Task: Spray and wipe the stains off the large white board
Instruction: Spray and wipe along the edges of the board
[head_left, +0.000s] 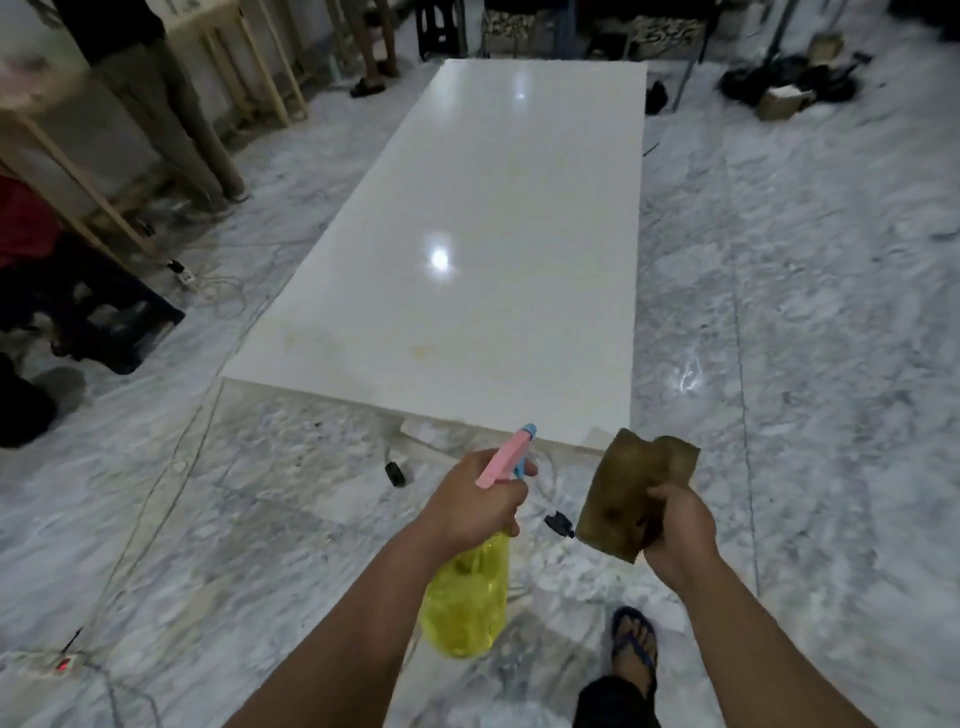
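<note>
Left grip (475, 499) clutching spray bottle (467, 597), trigger partly hidden, right grip (678, 530) pinching cloth (631, 488)

left hand (475, 499) hides the spray bottle (467, 603) neck; forearms cut off at the bottom edge.

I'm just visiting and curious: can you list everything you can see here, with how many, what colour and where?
White board: one, glossy white with faint yellowish stains, lying flat, centre.
Spray bottle: one, yellow with pink and blue head, in left hand.
Cloth: one, brown, in right hand.
Floor: grey-white marble, all around.
Wooden frames: pale, upper left.
Bystanders' legs: far end and left.
Power strip: one, white, left floor.
Sandalled foot: one, blue sandal, bottom.
Left hand: grips bottle.
Right hand: grips cloth.
</note>
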